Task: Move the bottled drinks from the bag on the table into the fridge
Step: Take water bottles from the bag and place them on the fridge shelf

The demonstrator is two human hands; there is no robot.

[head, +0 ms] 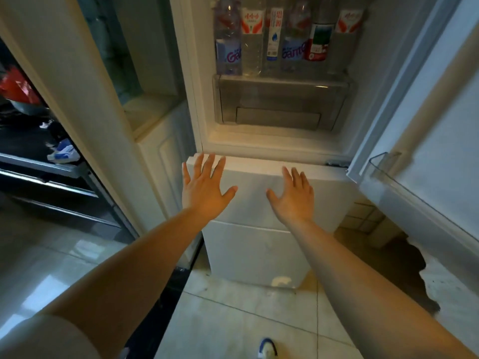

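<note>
Near edge: shoe (267, 347) on the tiled floor (233, 320), both bare arms reaching forward. Left hand (204, 189) spread wide, fingers straight, nothing in it, in front of the top left corner of the closed lower fridge door (255, 193); can't tell if it touches. Right hand (293, 196) also flat and empty, fingers straight and closer together, over the same door's upper part. Upper fridge door (425, 141) swung open to the right, clear door shelf (388, 172) on it. Inside the fridge (207, 120): clear drawer (282, 102) at the bottom of the upper compartment, row of bottled drinks (285, 40) standing upright side by side on the shelf right above it, touching or nearly so. Bag and table not in view. Far left: dark shelves (44, 164) with clutter, too dim to identify
</note>
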